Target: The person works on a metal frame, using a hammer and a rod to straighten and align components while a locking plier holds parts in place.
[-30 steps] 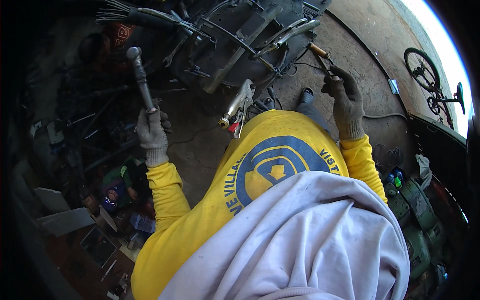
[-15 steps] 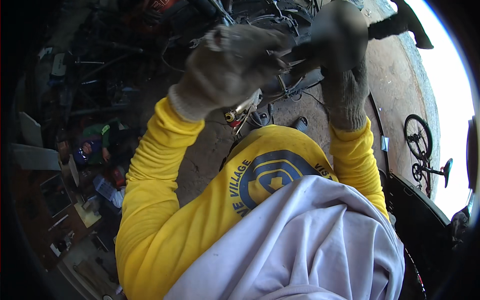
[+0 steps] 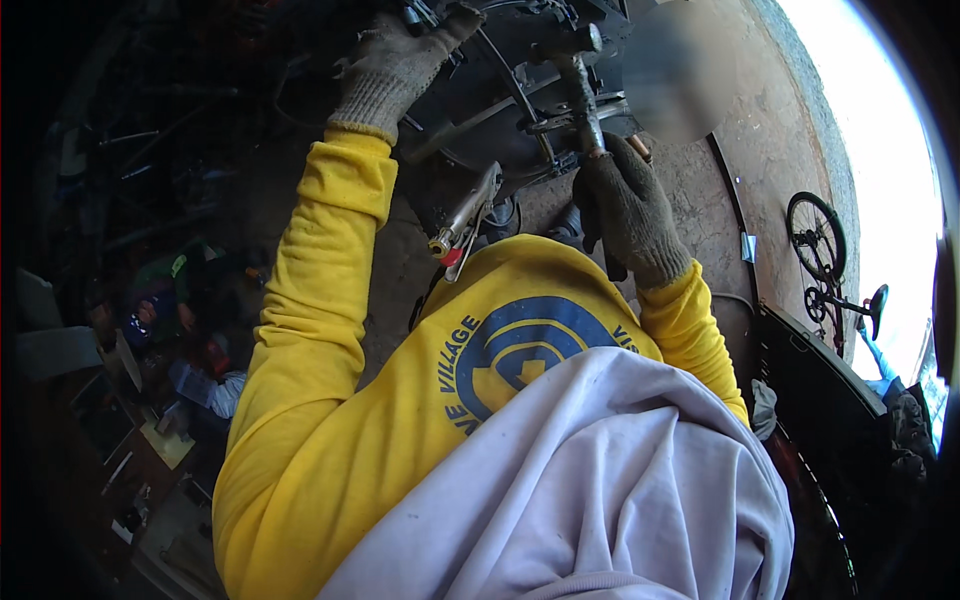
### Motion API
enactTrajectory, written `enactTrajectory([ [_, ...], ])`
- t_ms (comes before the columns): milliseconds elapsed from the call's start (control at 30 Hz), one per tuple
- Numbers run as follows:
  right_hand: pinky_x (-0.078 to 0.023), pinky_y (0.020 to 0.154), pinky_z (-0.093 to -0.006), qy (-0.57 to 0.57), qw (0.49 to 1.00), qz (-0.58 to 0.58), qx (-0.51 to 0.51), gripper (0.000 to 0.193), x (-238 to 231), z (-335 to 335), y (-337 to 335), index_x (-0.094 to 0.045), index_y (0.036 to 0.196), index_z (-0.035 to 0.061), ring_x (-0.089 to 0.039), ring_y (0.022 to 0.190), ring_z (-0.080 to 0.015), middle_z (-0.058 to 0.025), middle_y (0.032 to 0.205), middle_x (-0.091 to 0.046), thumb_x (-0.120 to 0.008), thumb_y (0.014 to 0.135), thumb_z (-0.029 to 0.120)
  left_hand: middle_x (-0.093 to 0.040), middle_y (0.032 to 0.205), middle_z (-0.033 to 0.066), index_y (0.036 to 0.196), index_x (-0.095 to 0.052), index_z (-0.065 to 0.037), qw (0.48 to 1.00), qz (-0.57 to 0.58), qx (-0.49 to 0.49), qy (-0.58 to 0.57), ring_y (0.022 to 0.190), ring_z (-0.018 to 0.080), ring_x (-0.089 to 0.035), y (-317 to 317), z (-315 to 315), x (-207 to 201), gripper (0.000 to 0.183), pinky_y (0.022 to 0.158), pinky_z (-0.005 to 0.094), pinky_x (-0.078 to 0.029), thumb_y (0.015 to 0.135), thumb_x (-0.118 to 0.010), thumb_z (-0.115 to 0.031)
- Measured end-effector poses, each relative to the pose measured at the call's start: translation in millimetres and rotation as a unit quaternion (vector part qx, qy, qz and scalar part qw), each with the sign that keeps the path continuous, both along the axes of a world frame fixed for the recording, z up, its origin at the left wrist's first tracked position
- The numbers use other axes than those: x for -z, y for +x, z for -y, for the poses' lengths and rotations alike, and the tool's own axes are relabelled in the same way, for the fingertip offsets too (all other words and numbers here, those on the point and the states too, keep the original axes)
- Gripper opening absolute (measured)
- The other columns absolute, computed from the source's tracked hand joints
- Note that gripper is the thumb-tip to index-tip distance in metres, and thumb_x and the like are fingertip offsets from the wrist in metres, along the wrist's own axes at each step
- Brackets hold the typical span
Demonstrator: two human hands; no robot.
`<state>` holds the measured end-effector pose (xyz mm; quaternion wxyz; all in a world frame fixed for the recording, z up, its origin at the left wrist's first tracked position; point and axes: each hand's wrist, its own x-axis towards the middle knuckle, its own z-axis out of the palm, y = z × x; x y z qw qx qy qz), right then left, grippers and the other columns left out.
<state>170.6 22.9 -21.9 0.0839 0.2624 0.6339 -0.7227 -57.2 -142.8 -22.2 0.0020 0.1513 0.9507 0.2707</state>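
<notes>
My right hand (image 3: 632,205), in a dark grey knit glove, grips the metal handle of a hammer (image 3: 578,95). The hammer's head lies over a dark metal assembly (image 3: 500,130) of bars and curved rods; whether it touches is unclear. A short copper-coloured end (image 3: 640,148) shows beside the gloved fingers. My left hand (image 3: 400,70), gloved too, is closed at the far left side of the assembly, by a shiny rod (image 3: 424,14); what it grips is hidden. Nearer to me is a metal tool with a brass-coloured end and a red part (image 3: 468,215).
A bicycle (image 3: 825,250) lies toward the right on brown ground, beyond a dark cable (image 3: 722,170). Below it sits a black panel (image 3: 815,350). At the left, in shadow, are a person in green (image 3: 165,285) and a cluttered table (image 3: 95,470). A round blur covers part of the upper right.
My right hand has come down with the hammer, its head swinging from the far right to over the assembly. My left hand has moved away, up and left.
</notes>
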Motion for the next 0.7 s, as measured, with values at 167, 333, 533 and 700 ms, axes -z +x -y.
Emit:
enactTrajectory([
  [167, -0.048, 0.046, -0.0273, 0.032, 0.999, 0.016, 0.004, 0.032, 10.1, 8.6, 2.0, -0.06, 0.121, 0.0032, -0.057, 0.055, -0.0111, -0.0033, 0.077, -0.059, -0.053, 0.108, 0.031, -0.066, 0.13, 0.0274, 0.137, -0.055, 0.006, 0.997, 0.067, -0.007, -0.025, 0.125, 0.042, -0.061, -6.9, -8.5, 4.6, 0.095, 0.106, 0.0463, -0.048, 0.08, -0.077, -0.067],
  [333, -0.044, 0.046, -0.0241, -0.039, 0.991, -0.064, 0.111, 0.038, -16.6, 5.9, 1.4, -0.058, 0.131, 0.0011, -0.052, 0.053, -0.0089, -0.0022, 0.075, -0.057, -0.052, 0.108, 0.03, -0.061, 0.137, 0.0293, 0.144, -0.049, 0.007, 0.986, 0.139, 0.047, 0.077, 0.131, 0.0418, -0.057, -7.4, -1.9, 1.8, 0.103, 0.111, 0.0459, -0.044, 0.079, -0.076, -0.068],
  [533, -0.04, 0.046, -0.0223, -0.072, 0.983, -0.124, 0.119, 0.036, -1.4, 13.5, 1.4, -0.057, 0.131, 0.002, -0.051, 0.057, -0.0063, 0.0, 0.077, -0.057, -0.051, 0.109, 0.029, -0.051, 0.15, 0.0289, 0.148, -0.045, 0.007, 0.986, 0.164, -0.021, 0.029, 0.141, 0.0425, -0.047, -4.5, -5.6, -1.1, 0.1, 0.118, 0.0464, -0.036, 0.083, -0.072, -0.065],
  [700, -0.039, 0.045, -0.0226, -0.048, 0.994, -0.019, 0.097, 0.036, -15.1, 4.0, 0.2, -0.06, 0.128, 0.0014, -0.048, 0.052, -0.007, -0.0004, 0.076, -0.057, -0.051, 0.109, 0.03, -0.058, 0.142, 0.0278, 0.144, -0.051, 0.005, 0.987, 0.157, -0.038, 0.016, 0.134, 0.0411, -0.054, -1.3, -14.4, -3.1, 0.093, 0.112, 0.0472, -0.042, 0.084, -0.073, -0.063],
])
